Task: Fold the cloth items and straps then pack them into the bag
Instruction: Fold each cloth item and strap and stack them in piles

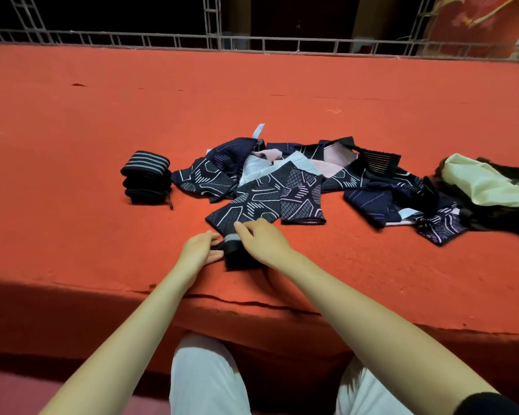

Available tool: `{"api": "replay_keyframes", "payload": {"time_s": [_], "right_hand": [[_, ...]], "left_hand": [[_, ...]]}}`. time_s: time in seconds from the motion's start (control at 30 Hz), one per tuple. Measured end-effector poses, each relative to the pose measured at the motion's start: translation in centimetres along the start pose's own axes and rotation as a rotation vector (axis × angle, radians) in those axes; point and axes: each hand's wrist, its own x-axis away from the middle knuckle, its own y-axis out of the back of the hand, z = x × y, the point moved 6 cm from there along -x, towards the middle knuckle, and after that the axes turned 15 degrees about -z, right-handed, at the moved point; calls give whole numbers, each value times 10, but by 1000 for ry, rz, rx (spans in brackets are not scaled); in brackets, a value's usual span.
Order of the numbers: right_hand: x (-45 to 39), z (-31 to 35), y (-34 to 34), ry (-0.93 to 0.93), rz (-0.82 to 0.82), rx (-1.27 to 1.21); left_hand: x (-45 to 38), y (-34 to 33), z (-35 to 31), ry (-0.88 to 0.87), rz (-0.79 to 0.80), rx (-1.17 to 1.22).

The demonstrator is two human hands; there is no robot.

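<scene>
Down near the front edge of the red tabletop [72, 145], both hands meet on one small dark strap [237, 254]. The left hand [199, 250] has its fingers curled against the strap's left side, holding it there, and the right hand [259, 239] lies over the strap's right side with the fingers bent down on top and the thumb pointing toward the far edge. So each hand's grip is closed on the strap, which sits bunched between them with a pale grey band showing at its top. How the fingertips lie underneath the cloth cannot be made out.

Just beyond the hands, touching the right thumb, lies a flat dark cloth piece [252, 205] with pale line patterns. It belongs to a loose pile of patterned cloths [312, 175] spread across the middle of the tabletop, dark navy with white and pink undersides turned up in places; one ribbed black band [378, 161] lies at the pile's far right.

Left of the pile, and apart from it, stands a neat stack of folded straps [146, 178], black with grey stripes on top.

At the right edge sits the bag [486, 187], dark outside with a pale green lining showing, lying open and slumped beside the pile.

Below the tabletop edge, pale trousers [207, 378] cover the person's knees.
</scene>
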Motion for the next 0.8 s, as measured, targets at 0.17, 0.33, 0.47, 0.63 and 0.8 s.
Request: {"api": "replay_keyframes", "payload": {"time_s": [0.17, 0.33, 0.47, 0.63, 0.8], "right_hand": [[2, -9, -15, -120, -8, -280], [11, -55, -1, -332, -200, -307], [17, -67, -14, -390, 28, -356], [7, -54, -15, -483, 119, -718], [-28, -20, -17, -501, 38, -910]], "left_hand": [[1, -3, 3, -150, -3, -173], [10, -7, -5, -208, -44, -221], [17, -13, -9, -236, -34, -176], [10, -7, -35, -295, -39, -18], [-15, 13, -71, -411, -140, 18]]}}
